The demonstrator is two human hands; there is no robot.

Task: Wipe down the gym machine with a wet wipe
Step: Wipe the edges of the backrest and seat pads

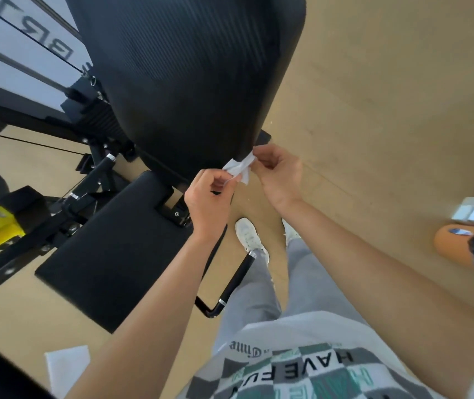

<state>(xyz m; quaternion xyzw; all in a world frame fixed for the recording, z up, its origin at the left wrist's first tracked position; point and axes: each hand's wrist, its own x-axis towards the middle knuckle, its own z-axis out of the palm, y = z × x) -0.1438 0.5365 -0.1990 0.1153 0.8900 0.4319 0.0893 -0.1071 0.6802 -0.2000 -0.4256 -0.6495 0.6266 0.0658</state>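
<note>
Left hand [210,198] and right hand [279,174] pinch a wipe [240,167] between them.
Each hand's fingers curl on one end of the crumpled white wipe, held at the lower corner of the machine's black back pad [187,82]; contact with the pad cannot be told. The seat [109,249] lies lower left, a black handle [234,280] beside it.

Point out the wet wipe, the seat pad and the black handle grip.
wet wipe [240,167]: head view, on its crumpled white middle.
seat pad [109,249]: head view, centre of its flat black top.
black handle grip [237,276]: head view, midway along the grip.
</note>
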